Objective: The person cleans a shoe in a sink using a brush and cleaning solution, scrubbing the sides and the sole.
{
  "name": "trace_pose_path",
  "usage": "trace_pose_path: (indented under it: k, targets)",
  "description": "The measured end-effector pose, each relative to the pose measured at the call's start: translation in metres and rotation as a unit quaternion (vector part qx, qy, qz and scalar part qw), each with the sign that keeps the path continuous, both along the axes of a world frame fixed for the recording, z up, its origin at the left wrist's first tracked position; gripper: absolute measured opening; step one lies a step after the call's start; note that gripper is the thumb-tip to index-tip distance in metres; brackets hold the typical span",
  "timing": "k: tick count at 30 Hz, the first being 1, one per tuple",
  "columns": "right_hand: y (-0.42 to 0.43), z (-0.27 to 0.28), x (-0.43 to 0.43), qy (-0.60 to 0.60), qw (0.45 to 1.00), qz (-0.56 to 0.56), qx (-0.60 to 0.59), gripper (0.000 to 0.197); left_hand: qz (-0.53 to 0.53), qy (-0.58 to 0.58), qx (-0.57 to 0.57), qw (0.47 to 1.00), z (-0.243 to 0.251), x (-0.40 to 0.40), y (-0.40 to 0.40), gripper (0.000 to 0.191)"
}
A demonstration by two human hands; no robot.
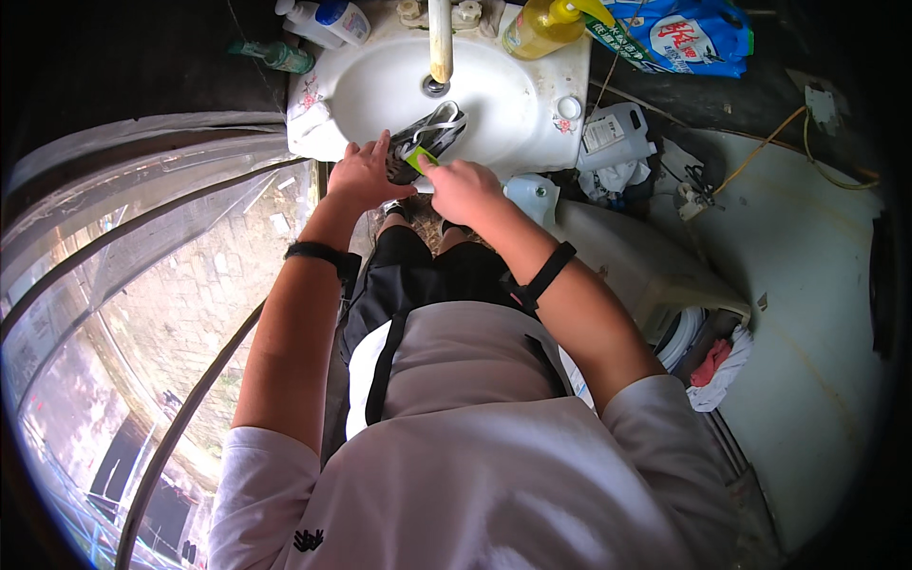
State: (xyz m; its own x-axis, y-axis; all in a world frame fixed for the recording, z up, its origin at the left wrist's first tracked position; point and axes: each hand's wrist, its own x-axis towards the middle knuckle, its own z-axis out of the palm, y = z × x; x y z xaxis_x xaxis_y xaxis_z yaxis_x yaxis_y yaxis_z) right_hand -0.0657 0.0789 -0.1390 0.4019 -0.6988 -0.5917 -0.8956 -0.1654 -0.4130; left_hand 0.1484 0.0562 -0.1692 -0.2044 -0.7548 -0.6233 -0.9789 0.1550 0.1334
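A dark, patterned shoe with white laces (443, 127) lies slantwise at the near rim of the white ceramic washbasin (499, 146). My left hand (367, 174) steadies the shoe from the left, thumb reaching across its near end, fingers spread along its side. In my right hand (463, 191) is a bright green brush (420, 158), pressed to the shoe's upper; its bristles are hidden. Above the basin's metal drain (435, 87) hangs a long, stained faucet spout (441, 43).
On the basin's back right stands a yellow pump bottle (533, 30), beside a blue detergent bag (684, 35). White bottles (342, 23) and a green bottle (285, 57) line the left. A white cap (568, 107) sits on the right rim, near a plastic jug (614, 137). Window panes (214, 206) border the left.
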Motion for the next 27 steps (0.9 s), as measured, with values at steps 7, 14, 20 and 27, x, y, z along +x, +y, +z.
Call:
trace_pose_path:
  k: [7,14,20,27]
  targets:
    - [-0.01,-0.007,0.0,-0.003,0.998,-0.049,-0.033,0.044,-0.012,0.002,0.003,1.0,0.0,0.0,-0.002,0.126]
    - [-0.025,-0.02,-0.058,0.079,0.995,-0.06,-0.014,0.067,0.017,0.007,0.005,1.0,0.007,-0.003,0.002,0.122]
    - [0.006,-0.016,-0.079,0.083,0.993,-0.057,-0.055,0.067,0.029,0.046,-0.009,0.998,-0.001,0.001,0.0,0.113]
    - [-0.004,-0.03,-0.074,-0.017,0.95,-0.303,-0.075,0.051,0.027,0.053,-0.01,0.998,0.0,0.002,-0.002,0.11]
